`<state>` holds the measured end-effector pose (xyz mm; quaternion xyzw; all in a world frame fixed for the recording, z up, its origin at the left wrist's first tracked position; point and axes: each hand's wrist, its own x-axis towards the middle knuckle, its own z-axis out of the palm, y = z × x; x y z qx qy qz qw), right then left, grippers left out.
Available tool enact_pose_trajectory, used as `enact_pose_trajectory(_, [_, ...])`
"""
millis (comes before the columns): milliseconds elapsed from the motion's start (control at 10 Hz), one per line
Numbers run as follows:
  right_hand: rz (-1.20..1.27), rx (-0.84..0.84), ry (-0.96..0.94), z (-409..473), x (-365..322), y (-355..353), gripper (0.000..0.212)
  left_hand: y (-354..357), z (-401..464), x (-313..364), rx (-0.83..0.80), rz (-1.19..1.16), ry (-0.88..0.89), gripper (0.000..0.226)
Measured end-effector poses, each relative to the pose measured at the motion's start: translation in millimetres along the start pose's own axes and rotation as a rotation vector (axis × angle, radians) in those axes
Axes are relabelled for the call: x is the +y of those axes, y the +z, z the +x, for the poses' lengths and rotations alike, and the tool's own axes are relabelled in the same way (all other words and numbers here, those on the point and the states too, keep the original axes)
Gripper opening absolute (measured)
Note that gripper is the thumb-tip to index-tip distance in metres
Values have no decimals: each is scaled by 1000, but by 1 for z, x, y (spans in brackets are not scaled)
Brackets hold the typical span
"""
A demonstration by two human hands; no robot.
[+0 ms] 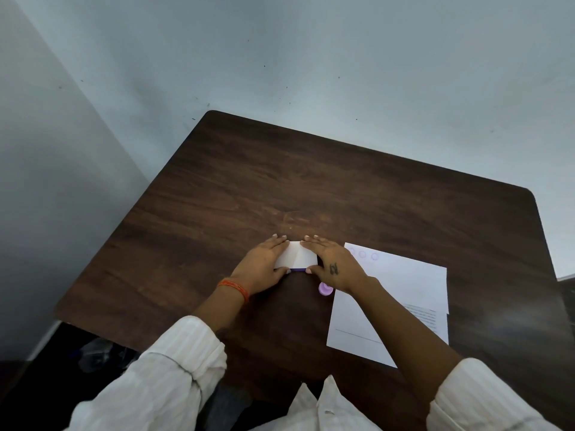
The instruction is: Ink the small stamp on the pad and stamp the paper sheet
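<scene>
A small flat white box, which looks like the ink pad case with a purple edge along its near side, lies on the dark wooden table. My left hand grips its left end and my right hand grips its right end, thumbs on the near edge. A small round purple stamp lies on the table just under my right wrist. The white paper sheet lies to the right, with three faint purple round marks along its far edge.
The table's far edge meets a pale wall, and its left edge drops to a dark floor area with a clear bag. Printed lines show at the sheet's right side. My white sleeves fill the bottom.
</scene>
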<state>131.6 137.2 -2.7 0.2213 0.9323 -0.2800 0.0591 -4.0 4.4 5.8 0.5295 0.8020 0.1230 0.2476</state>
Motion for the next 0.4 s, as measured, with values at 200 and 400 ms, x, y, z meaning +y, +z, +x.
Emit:
enact_pose_trajectory(200, [43,23,-4,-5,-3,-4,66,0,-4,4,5,-12,12,72])
enact_pose_trajectory(400, [61,194,24,-7,-10,-15,59,-9,-1,12,138,32,39,68])
